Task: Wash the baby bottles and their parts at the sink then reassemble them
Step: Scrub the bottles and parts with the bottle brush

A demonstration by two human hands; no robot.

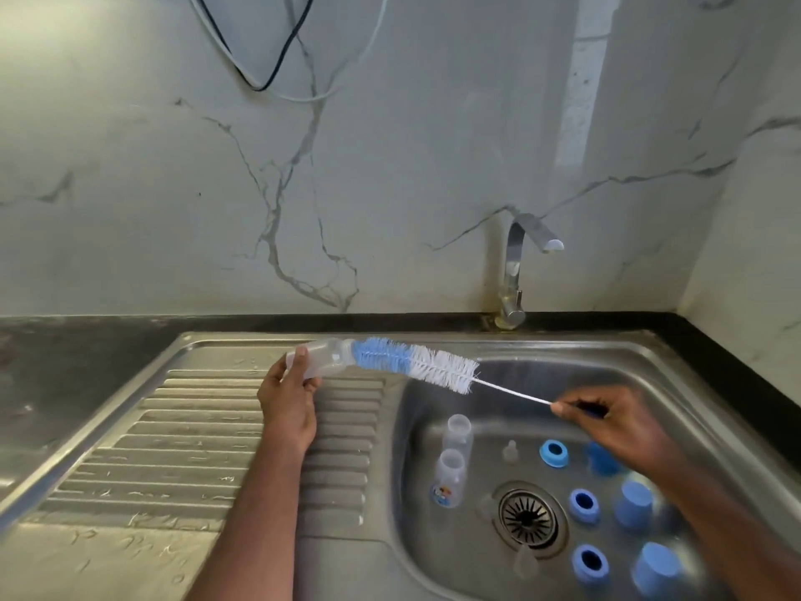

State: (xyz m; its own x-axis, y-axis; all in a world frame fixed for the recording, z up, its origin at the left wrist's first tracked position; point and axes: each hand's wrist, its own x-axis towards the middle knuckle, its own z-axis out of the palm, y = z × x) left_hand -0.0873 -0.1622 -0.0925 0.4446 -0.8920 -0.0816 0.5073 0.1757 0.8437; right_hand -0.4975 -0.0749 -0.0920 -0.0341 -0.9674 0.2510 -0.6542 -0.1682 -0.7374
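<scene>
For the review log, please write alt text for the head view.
Over a steel sink, the left hand holds a clear baby bottle sideways while the right hand pinches a bottle brush whose tip sits at its mouth. Two more bottles, blue rings and caps lie in the basin.

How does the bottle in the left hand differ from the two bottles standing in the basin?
The held bottle lies nearly sideways above the drainboard, gripped by the left hand, with the brush at its mouth. The two basin bottles stand upright, untouched, with nothing in them. The nearer basin bottle shows a coloured print; none shows on the held bottle. All three are clear, uncapped plastic.
</scene>
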